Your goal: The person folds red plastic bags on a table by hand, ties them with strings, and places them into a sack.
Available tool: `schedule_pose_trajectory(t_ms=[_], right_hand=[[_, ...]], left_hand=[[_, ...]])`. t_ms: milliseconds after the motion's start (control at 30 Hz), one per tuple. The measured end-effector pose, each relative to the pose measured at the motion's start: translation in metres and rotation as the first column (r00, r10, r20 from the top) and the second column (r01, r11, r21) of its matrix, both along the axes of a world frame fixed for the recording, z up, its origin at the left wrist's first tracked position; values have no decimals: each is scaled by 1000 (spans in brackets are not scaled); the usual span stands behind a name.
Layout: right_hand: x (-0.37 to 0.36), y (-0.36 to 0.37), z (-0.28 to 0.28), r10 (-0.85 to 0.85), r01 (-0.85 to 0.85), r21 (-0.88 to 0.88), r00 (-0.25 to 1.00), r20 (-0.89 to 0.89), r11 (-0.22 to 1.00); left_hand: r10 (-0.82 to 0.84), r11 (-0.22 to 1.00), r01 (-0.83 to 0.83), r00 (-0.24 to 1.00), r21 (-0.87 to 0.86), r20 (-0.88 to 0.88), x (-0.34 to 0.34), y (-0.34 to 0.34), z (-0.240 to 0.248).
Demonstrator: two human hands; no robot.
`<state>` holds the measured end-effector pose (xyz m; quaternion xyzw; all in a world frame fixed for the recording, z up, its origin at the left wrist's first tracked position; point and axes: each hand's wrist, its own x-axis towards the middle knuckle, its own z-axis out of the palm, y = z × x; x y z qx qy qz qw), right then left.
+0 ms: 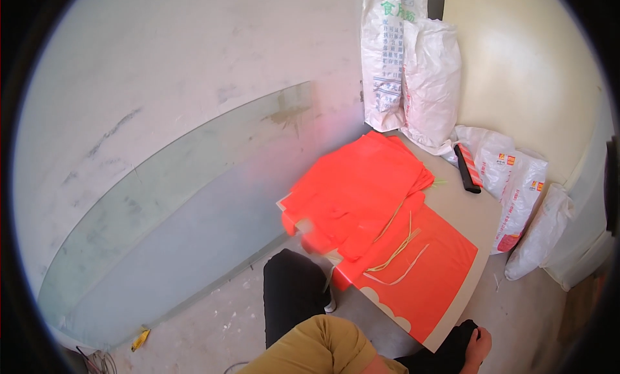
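My right hand (pixel 477 349) is at the lower right, beside my black-clad knee, with its fingers curled. Whatever they may hold is too small to make out. My left hand cannot be seen; only a mustard sleeve (pixel 323 342) and a bit of bare arm show at the lower edge. Ahead of my knees, a pile of bright red flat sheets (pixel 361 180) lies on a beige board (pixel 481 225). One more red sheet (pixel 429 258) with a scalloped edge is spread nearer me. Thin yellowish strips (pixel 397 252) lie loosely across it. The pile's left edge is blurred.
A black object with a red-and-white striped side (pixel 467 169) rests on the board's far right. White woven sacks (pixel 431 83) stand in the corner, and printed white plastic bags (pixel 516 187) lie to the right. A scuffed wall (pixel 194 70) rises at left. Yellow scrap (pixel 140 339) lies on the floor.
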<state>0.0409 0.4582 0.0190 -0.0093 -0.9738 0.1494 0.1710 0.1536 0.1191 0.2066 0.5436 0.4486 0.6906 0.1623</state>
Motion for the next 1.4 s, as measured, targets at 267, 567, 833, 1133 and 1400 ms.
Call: schedule_pose_trajectory(t_ms=[267,567,833,1133,1400], right_hand=[[-1,0,2,35,-36,-23,999,-28,999],[0,-5,4,6,-6,-26,1000,-6,1000],[-1,-5,3,15,-15,-17,1000,-16,1000],[-2,-3,2,17,-17,-6,1000,-4,1000],[1,-3,8,40,-41,29,999,30,999]], left_hand=[[-20,1000,20,1000,13,2,-2,1,3],[-33,999,33,999,24,11,-1,3,6],[-45,999,45,999,21,19,-1,4,8],[-46,999,45,999,18,22,-2,4,7],[-5,1000,5,1000,-6,26,0,2,6]])
